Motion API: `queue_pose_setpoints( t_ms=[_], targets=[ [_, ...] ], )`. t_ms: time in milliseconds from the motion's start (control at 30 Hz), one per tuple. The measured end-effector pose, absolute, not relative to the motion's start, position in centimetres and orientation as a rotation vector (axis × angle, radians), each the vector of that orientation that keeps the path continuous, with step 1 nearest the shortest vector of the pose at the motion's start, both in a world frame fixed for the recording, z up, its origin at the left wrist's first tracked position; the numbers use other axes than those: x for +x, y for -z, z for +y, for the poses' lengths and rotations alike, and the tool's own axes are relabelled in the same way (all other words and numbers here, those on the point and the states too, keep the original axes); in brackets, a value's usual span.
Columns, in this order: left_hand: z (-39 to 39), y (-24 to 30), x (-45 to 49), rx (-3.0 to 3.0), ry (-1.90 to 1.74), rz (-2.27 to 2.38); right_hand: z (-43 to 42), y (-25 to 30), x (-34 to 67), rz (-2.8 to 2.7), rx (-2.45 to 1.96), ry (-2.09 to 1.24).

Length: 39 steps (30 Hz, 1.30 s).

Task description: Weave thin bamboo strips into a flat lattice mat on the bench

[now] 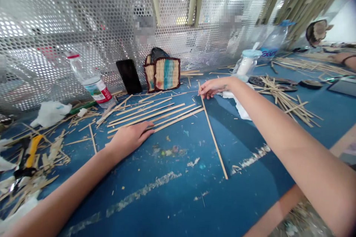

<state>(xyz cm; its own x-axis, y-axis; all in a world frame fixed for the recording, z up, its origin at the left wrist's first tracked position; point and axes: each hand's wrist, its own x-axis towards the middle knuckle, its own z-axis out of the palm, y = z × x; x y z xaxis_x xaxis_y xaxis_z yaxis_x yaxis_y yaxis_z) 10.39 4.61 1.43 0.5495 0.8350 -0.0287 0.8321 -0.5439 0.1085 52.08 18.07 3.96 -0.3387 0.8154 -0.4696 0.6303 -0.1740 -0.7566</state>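
Note:
My left hand (130, 137) lies flat on the blue table (178, 200), its fingers pressing the near ends of a row of several thin bamboo strips (155, 113) laid side by side. My right hand (213, 87) reaches far across and pinches the top end of one long bamboo strip (213, 133), which runs back toward me at an angle, crossing the ends of the row. A small woven basket-like piece (164, 73) with teal and tan stripes stands behind the strips.
A black phone (129, 76) leans on the perforated metal screen (83, 26). Plastic bottles (91, 81), a lidded jar (246, 64), crumpled tissue (50, 113), a yellow-handled cutter (30, 153) and piles of bamboo scraps (286, 98) lie around. Another person's arm (346, 59) rests far right.

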Motion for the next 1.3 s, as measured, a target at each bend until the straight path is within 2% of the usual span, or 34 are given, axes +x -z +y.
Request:
queue_pose_setpoints(
  t_ms=[533,800,1033,1300],
  targets=[
    [4.8,-1.3,10.0,2.713,-0.086,1.317,18.4,-4.6,49.1,-1.849,-1.945,-1.355],
    [4.9,-1.0,9.7,2.765,-0.124,1.186,18.2,-5.5,49.8,-1.589,-1.850,-1.383],
    [4.8,-1.1,9.5,2.846,-0.050,1.164,18.2,-3.8,48.3,-1.847,-1.987,-1.337],
    [4.7,-1.2,9.7,2.802,-0.109,1.169,17.8,-4.8,48.5,-2.072,-2.003,-1.243]
  ],
)
